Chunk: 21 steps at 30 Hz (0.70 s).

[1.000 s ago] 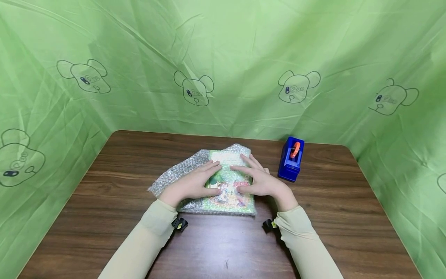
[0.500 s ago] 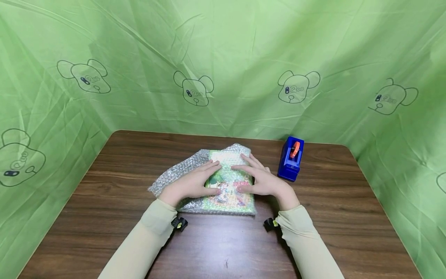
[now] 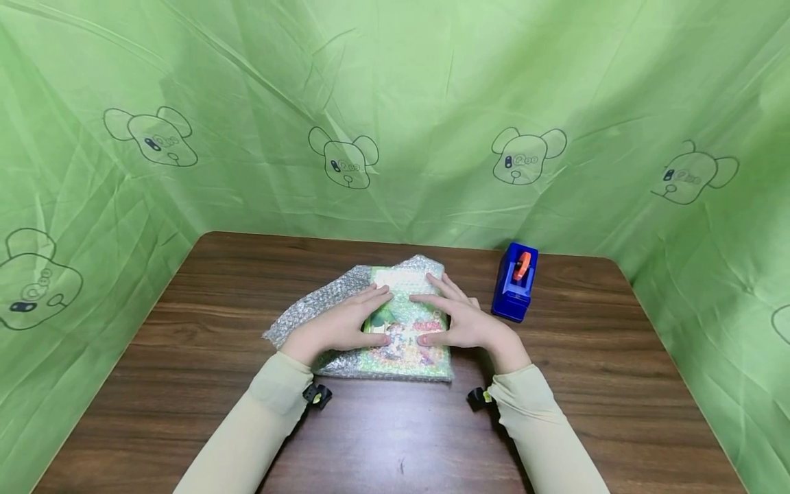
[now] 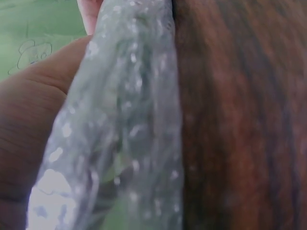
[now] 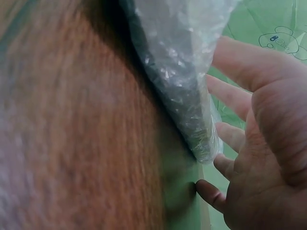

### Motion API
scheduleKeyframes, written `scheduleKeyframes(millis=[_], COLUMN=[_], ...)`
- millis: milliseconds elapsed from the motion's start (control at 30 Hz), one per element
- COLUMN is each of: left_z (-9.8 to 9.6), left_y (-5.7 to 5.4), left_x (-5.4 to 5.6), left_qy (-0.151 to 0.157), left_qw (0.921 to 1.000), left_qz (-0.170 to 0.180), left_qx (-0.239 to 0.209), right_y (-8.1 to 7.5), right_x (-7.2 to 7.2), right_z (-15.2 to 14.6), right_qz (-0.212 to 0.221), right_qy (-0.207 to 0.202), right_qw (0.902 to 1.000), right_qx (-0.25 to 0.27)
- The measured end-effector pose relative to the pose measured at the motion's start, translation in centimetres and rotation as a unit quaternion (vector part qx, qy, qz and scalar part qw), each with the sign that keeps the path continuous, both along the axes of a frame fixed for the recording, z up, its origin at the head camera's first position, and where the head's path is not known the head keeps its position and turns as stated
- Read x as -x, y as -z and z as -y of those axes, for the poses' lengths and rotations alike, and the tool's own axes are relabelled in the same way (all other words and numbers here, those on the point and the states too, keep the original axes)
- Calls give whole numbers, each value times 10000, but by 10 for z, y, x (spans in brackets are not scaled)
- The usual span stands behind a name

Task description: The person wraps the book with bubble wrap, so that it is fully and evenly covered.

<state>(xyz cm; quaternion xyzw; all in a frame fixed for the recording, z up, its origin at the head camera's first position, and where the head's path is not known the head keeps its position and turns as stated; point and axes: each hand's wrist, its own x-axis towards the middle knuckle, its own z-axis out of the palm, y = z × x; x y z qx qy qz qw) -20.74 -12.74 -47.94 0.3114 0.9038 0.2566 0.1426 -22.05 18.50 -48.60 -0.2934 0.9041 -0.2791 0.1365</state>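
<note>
A book with a colourful green cover (image 3: pixel 401 312) lies flat on the table inside clear bubble wrap (image 3: pixel 327 298), whose loose part spreads out to the left. My left hand (image 3: pixel 342 326) rests on top, fingers straight and thumb pointing inward. On the right side, my right hand (image 3: pixel 463 324) touches the wrapped book with its fingers spread. Up close in the left wrist view, the wrap's near edge (image 4: pixel 139 110) hides most of that hand. The right wrist view has the fingers against the corner of the wrap (image 5: pixel 177 62), none curled round it.
A blue tape dispenser (image 3: pixel 513 291) with an orange roll (image 3: pixel 522 265) stands behind and right of my right hand. The brown wooden table (image 3: pixel 204 295) backs onto a green curtain (image 3: pixel 432 75) with printed bear heads, which also encloses the sides.
Both hands stay almost in place on the wrapped book. Only a very slight shift of the right hand and of the head view shows.
</note>
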Motion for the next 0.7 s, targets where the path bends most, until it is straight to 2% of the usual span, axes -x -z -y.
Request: scheduleKeyframes(millis=[233, 367, 533, 700], left_z=[-2, 2, 22, 52], left_y=[-3, -10, -14, -20], left_x=[-4, -8, -8, -7], left_qy=[-45, -236, -519, -903], left_qw=[9998, 9991, 9964, 9914], left_qz=[-134, -235, -618, -926], left_qx=[143, 266, 266, 214], right_y=[2, 2, 5, 4], right_x=[1, 1, 2, 2], right_z=[1, 1, 1, -2], right_qz=[90, 84, 119, 118], right_qy=[79, 42, 20, 16], right_qw=[9999, 9999, 9999, 9999], right_qx=[-111, -78, 36, 51])
